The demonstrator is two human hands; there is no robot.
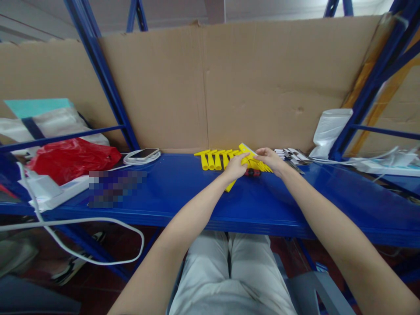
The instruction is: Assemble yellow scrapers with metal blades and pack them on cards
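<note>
Cardboard backing (206,87), upright across the upper frame; number of sheets uncertain.
Blue bench (170,188), one, across the middle.
Red bag (75,157), one, left of frame.
White pouch (331,131), one, right of frame, against the backing.
Yellow row (211,162), centre: T-shaped pieces side by side, at least four handles countable, the rest behind the left hand.
Hands, two, right of centre. Left hand (236,165): pinching the held yellow piece (245,149), one, its handle pointing down below the palm. Right hand (271,159): fingers bent, tips at the head of the same piece; whether they grip or merely touch cannot be told.
Step in hand, as judged: two-handed handling of one piece at its head; the next move calls for a steady left pinch and fine right fingertips.
Phone (146,153), one, left of centre, among coiled white cable.
Yellow heap (262,166), beside the right hand, uncountable.
Red-and-black tool (252,172), one, partly hidden.
</note>
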